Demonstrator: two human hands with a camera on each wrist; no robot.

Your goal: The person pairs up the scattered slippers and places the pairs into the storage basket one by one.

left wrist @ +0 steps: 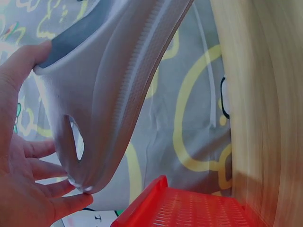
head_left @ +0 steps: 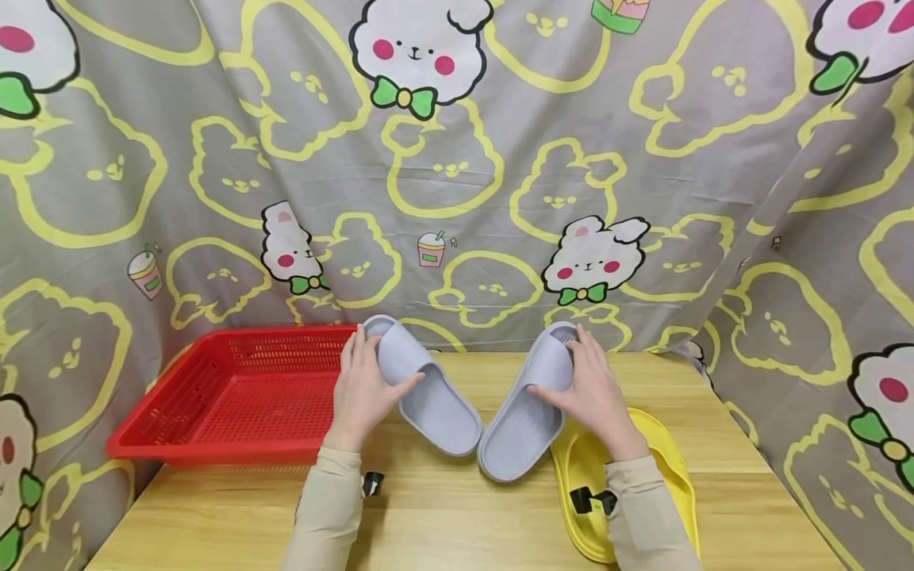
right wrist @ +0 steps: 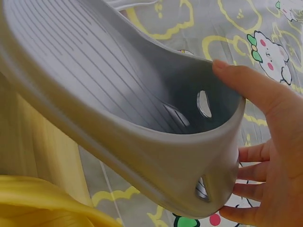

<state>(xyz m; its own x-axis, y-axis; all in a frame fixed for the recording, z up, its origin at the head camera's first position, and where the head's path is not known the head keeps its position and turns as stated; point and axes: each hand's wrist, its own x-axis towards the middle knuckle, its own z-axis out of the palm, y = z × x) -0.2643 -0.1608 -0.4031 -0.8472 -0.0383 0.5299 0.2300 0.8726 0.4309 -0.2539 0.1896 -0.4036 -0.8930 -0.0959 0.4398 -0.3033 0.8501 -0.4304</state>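
Observation:
A grey slide slipper (head_left: 443,408) is in my left hand (head_left: 362,388). The thumb lies at the edge of its strap, and the fingers reach along its outer side to the toe, as the left wrist view shows. My right hand (head_left: 593,388) holds a matching grey slipper (right wrist: 165,135) the same way, thumb on the strap's edge and fingertips against the toe side. Both slippers are tilted and held up off the table, toes apart and away from me. Their heels nearly meet in the middle; whether they touch I cannot tell.
On the left of the wooden table (head_left: 428,523) stands a red perforated basket (head_left: 214,452). To the right, partly under my right forearm, lies a yellow rimmed, shallow item (head_left: 581,460). A patterned grey curtain (head_left: 457,238) hangs behind the table and along its sides.

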